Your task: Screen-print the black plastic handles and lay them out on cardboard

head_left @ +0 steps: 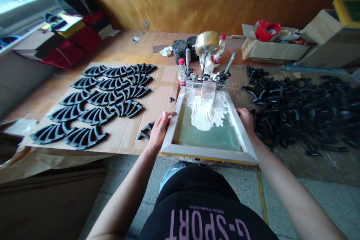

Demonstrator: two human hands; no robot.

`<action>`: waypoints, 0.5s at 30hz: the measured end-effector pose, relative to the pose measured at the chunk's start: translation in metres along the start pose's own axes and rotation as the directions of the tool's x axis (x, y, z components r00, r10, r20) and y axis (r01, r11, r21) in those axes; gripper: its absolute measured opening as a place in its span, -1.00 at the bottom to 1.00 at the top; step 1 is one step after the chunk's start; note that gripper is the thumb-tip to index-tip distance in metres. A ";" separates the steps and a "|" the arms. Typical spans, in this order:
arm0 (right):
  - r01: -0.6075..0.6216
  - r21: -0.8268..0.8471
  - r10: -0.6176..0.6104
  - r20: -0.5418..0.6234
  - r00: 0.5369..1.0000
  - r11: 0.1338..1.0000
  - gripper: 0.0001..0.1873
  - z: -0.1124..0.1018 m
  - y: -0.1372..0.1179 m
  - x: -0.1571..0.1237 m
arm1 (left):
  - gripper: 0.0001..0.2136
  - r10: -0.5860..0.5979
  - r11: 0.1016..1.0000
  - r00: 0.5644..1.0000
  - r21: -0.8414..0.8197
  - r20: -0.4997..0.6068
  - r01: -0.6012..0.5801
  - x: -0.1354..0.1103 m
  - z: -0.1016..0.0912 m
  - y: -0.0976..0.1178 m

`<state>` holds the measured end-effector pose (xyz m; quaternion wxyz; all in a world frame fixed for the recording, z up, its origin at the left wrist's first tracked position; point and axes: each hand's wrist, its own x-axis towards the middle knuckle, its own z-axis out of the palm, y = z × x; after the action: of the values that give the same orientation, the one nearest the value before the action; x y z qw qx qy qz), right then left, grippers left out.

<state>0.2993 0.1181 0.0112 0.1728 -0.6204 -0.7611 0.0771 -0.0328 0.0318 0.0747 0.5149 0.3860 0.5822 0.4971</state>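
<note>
A screen printing frame, pale-railed with a green mesh, lies in front of me. White ink is smeared over the far half of its mesh, under a clear squeegee blade. My left hand is closed at the left rail, its fingertips against the edge. At the right rail my right hand is closed too, its fingers partly hidden. A metal clamp holder stands at the frame's far end. Close to my left hand lies a curved black plastic part, partly covered by that hand.
Rows of ribbed black parts lie on cardboard at left. A heap of loose black parts covers the right side. Behind the frame are tape, red-capped bottles and dark tins. A cardboard box stands back right.
</note>
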 end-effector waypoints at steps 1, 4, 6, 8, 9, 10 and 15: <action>-0.026 0.001 0.026 -0.063 0.998 1.000 -0.56 -0.006 -0.001 0.010 | -0.47 -0.069 0.997 0.998 0.032 -0.003 0.069 -0.003 -0.004 -0.018; 0.078 0.014 -0.074 -0.198 0.977 0.997 -0.47 -0.012 -0.031 0.040 | -0.34 -0.140 0.987 0.990 0.081 -0.031 0.142 0.000 -0.008 -0.067; 0.183 0.003 -0.180 -0.149 0.972 0.983 -0.44 -0.008 -0.062 0.053 | -0.29 -0.145 0.980 0.989 0.135 -0.038 0.149 0.007 -0.008 -0.091; 0.226 0.004 -0.226 0.008 0.974 0.974 -0.63 0.000 -0.086 0.055 | -0.31 -0.151 0.968 0.988 0.199 -0.030 0.154 0.015 -0.010 -0.105; 0.236 0.010 -0.236 0.081 0.968 0.972 -0.75 0.005 -0.094 0.051 | -0.32 -0.156 0.963 0.988 0.221 -0.021 0.157 0.017 -0.012 -0.108; 0.249 0.015 -0.248 0.136 0.959 0.968 -0.85 0.009 -0.097 0.044 | -0.33 -0.159 0.959 0.987 0.235 -0.013 0.157 0.019 -0.013 -0.110; 0.499 0.092 -0.505 0.262 0.823 0.862 -0.71 0.004 -0.083 -0.007 | -0.37 -0.157 0.955 0.988 0.254 -0.001 0.152 0.016 -0.016 -0.109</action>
<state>0.2231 0.0932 0.0333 0.0846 -0.3797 -0.9131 0.1225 -0.0450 0.0212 -0.0353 0.5043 0.4068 0.6643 0.3728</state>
